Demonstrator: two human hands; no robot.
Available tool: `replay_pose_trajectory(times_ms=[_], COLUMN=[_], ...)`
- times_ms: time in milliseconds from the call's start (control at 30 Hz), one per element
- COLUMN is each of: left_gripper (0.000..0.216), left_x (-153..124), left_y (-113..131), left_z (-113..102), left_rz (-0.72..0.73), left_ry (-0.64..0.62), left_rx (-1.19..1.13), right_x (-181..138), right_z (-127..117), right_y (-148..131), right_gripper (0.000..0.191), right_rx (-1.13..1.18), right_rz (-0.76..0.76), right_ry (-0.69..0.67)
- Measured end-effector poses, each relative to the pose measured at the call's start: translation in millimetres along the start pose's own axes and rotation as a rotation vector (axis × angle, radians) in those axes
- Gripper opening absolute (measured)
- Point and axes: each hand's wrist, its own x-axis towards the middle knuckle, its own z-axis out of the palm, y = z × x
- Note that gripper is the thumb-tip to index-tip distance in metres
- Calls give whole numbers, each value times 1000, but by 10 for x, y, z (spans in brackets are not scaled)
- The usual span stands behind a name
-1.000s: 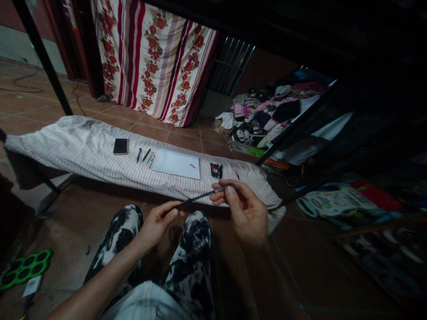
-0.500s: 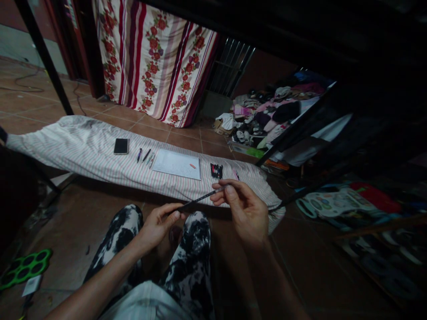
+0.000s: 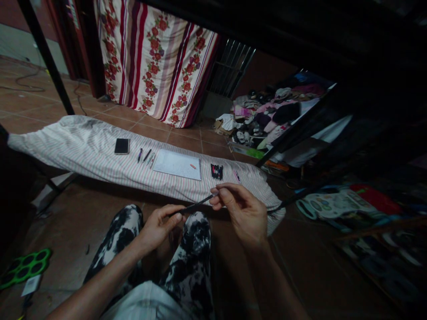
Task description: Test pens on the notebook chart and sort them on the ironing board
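Observation:
Between my two hands, above my knees, runs a thin dark stick that looks like a pencil or a slim brush; its exact kind is too blurred to tell. My left hand pinches its lower left end between thumb and fingers. At the upper right end, the thumb and fingertips of my right hand close on it. Beyond the hands, a spiral sketchbook lies on a striped cloth, with a small reddish piece on its page. Right of it sit several dark pens or pencils.
Left of the sketchbook lie several pens and a dark phone or tablet. A pink item rests near the cloth's right end. A green-rimmed object is on the floor at lower left. Clothes are heaped at the back right.
My right hand has shifted slightly down and left along the stick, so less of it shows between the hands. My left hand stays nearly in place.

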Motion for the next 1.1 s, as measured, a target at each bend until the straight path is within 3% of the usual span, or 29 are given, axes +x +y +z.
replay_pose_trajectory(times_ms=[400,567,1100], left_gripper=[33,30,30], left_x=[-5,-7,-17], left_y=[-44,-71,-19], left_z=[-3,4,-20], left_rz=[-41,-48,-45], left_ry=[27,37,3], left_rx=[-73,-86,-56], right_x=[6,29,90], right_z=[-84,-115,-273], right_y=[21,-2,-99], right_gripper=[17,20,18], right_rx=[-227,-254,-440], right_rz=[-51,-5,-79], right_ry=[-111,-149,-416])
